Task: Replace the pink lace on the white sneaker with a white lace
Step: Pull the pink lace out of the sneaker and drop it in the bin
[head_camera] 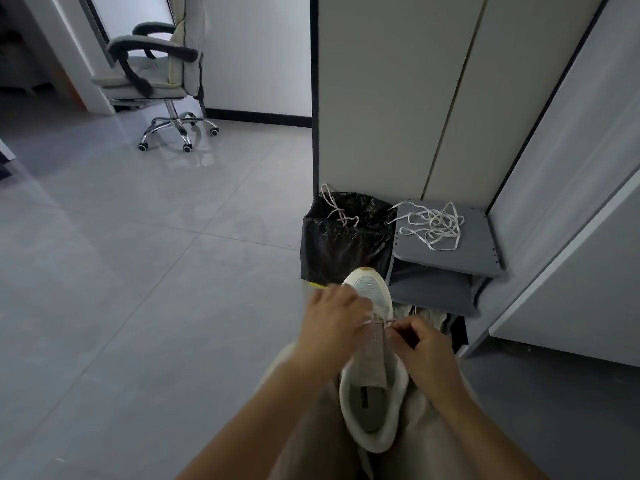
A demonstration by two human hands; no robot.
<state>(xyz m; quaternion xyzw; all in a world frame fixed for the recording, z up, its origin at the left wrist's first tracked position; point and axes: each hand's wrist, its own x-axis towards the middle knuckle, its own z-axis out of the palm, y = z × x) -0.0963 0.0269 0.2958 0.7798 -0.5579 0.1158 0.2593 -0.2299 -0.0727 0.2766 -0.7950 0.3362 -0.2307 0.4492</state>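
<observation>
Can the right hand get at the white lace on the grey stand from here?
Probably yes: the white lace lies uncovered on the grey stand, ahead of the right hand with nothing between. That hand pinches the pink lace at the sneaker and must let go first.

The person wears loose trousers of pale beige cloth, soft-looking and lying in broad folds. The left forearm and the right forearm are bare as far as the lower edge of the view. The 2 hands, left hand and right hand, are bare as well.
</observation>
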